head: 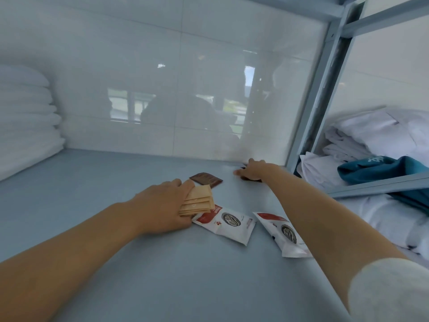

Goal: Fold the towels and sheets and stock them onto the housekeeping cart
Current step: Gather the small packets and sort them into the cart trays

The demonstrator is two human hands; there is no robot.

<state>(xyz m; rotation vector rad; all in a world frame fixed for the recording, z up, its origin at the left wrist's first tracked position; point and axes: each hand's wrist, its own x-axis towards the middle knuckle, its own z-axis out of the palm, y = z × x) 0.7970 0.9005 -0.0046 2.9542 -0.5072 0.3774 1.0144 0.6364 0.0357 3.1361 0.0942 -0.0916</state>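
On a blue-grey shelf (116,228), my left hand (160,205) grips a small stack of tan sachets (198,201). Farther back, by the tiled wall, my right hand (251,169) reaches out with its fingers over a dark brown sachet (251,180) that is mostly hidden under it. Another brown sachet (205,179) lies flat between the two hands. A stack of folded white towels (25,119) stands at the shelf's far left. Loose white linens (380,135) lie on the neighbouring shelf at the right.
Two white-and-red packets, one (229,225) by my left hand and one (285,235) under my right forearm, lie on the shelf. A grey metal upright (325,84) separates the shelves. A teal cloth (383,170) lies over the white linens.
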